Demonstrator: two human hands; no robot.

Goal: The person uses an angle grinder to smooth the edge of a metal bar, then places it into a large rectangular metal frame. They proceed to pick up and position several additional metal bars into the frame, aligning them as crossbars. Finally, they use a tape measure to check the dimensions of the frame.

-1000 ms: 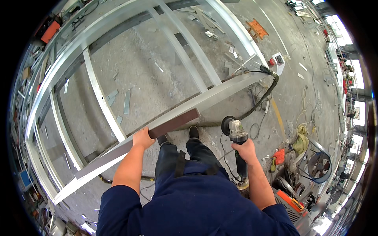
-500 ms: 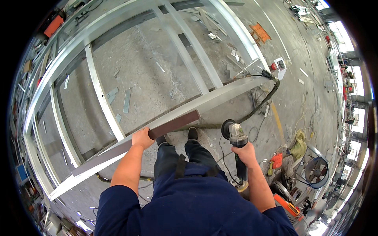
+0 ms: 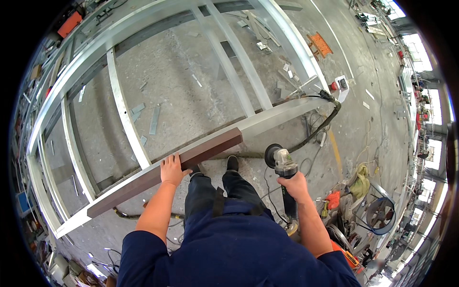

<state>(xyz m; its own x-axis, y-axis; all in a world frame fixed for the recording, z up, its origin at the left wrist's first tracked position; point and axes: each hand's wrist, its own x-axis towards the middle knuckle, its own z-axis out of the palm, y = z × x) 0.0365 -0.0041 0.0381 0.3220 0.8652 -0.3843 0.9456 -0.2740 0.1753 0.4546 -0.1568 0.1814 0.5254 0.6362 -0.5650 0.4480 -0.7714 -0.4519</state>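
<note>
A long brown rectangular bar (image 3: 213, 147) lies lengthwise along the near beam (image 3: 282, 114) of a large silver metal frame. My left hand (image 3: 172, 170) grips this bar near its middle, fingers over the far side and thumb along the near side. In my right hand (image 3: 294, 185) is an angle grinder (image 3: 286, 165), held by its dark body, with the round disc at the head pointing forward and left. The grinder hangs apart from the bar, to its right. Part of its body is hidden by my fingers.
Silver crossbars (image 3: 125, 107) span the frame beyond the bar. A thick dark cable (image 3: 318, 128) curves from the frame's right corner to the floor. At the right lie an orange-red cloth (image 3: 333, 199), an olive cloth (image 3: 362, 182) and a round fan (image 3: 381, 213). Metal offcuts (image 3: 154, 120) litter the floor.
The brown bar has turned about its length, so more of its brown faces show. My left hand has shifted its hold, fingers more spread over it. The grinder has barely moved.
</note>
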